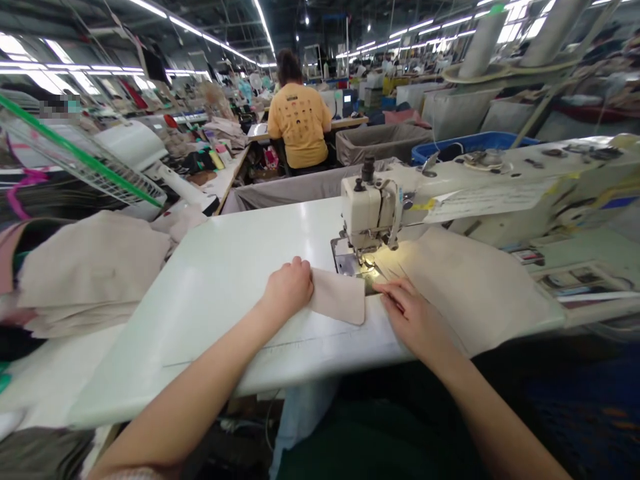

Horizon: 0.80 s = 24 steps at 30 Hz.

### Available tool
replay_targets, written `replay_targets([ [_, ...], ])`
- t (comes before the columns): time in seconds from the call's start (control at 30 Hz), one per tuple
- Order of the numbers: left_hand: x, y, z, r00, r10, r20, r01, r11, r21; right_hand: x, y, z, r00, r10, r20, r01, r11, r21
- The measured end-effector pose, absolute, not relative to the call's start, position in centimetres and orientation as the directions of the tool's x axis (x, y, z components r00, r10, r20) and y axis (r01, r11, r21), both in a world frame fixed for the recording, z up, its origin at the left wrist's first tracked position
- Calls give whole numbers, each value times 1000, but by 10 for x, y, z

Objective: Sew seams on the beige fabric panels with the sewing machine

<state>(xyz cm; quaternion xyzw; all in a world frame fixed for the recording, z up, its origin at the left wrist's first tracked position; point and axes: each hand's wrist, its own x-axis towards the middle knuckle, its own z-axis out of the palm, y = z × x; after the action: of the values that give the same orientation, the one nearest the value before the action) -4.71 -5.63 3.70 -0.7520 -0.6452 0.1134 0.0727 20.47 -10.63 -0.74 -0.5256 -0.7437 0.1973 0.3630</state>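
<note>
My left hand (pixel 290 285) is closed on the left end of a small beige fabric piece (pixel 339 297) with rounded corners. That piece lies flat on the pale table, just in front of the sewing machine's (pixel 369 207) lit needle area. Close to the needle plate (pixel 346 259), on its right, my right hand (pixel 409 312) has its fingers pinched together. Thin dark lines show by its fingertips, but what it pinches is too small to make out. A large beige fabric panel (pixel 465 287) spreads over the table under the machine arm, beside my right hand.
Folded beige fabric (pixel 95 267) is piled at the left, near a green-edged wire rack (pixel 85 153). Thread cones (pixel 483 43) stand at upper right. Beyond the table are a grey cloth-lined bin (pixel 385 140), a blue tub (pixel 475 141) and a seated person in a yellow shirt (pixel 300 127).
</note>
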Motion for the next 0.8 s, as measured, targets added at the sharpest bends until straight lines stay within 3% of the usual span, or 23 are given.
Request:
replay_targets([
  [0.2,-44,-61,39,105,991,-84,956,-124,-265,202,-118,-1,-391,882,265,638,467,-612],
  [0.33,-44,-62,37,112,990,-83,956,-130,-263,194,-110,-1,-222,940,259,608,342,-717],
  [0.47,-45,-64,35,122,989,-80,957,-138,-255,185,-95,-2,-102,986,130,590,165,-791],
  [0.67,-47,-66,35,129,989,-69,961,-141,-237,177,-85,1,-77,996,-38,650,21,-759],
  [0.8,-47,-67,35,120,991,-63,964,-132,-231,177,-82,3,-103,993,-67,670,19,-742],
])
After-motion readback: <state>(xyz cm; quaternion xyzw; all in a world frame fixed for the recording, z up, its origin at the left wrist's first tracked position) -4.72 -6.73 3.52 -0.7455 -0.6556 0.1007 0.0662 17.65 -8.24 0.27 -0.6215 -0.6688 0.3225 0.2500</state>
